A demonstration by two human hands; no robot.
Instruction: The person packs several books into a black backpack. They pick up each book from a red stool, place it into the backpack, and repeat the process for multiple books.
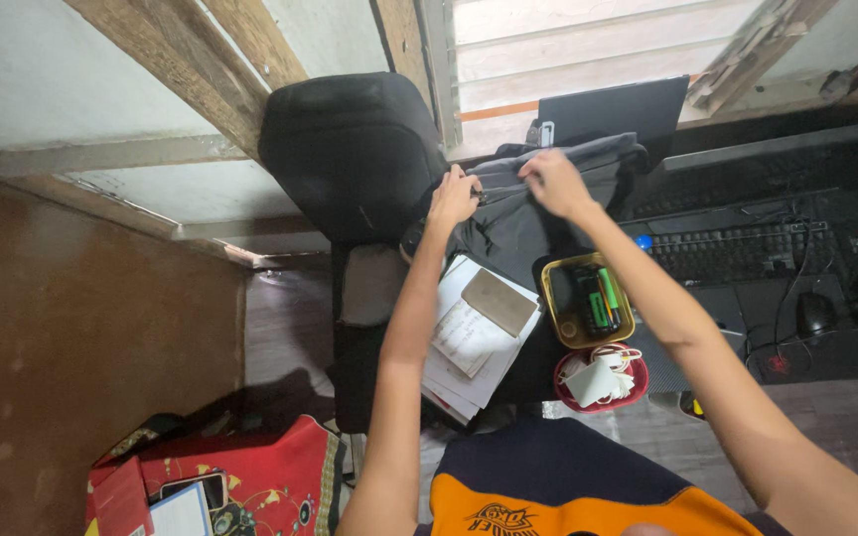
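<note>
A dark grey bag (523,223) lies on the desk in front of me, below the window. My left hand (452,199) pinches its top edge at the left, near the zipper. My right hand (555,181) grips the same edge further right, fingers closed on the fabric. Both arms reach forward over a stack of papers (469,347) with a brown booklet (499,301) on top.
A yellow tray (552,298) with green and black items and a red bowl (628,395) holding a white charger and cable sit near my right arm. A keyboard (737,248) and mouse (814,313) lie right. A black backpack (350,149) stands left; a laptop (613,111) behind.
</note>
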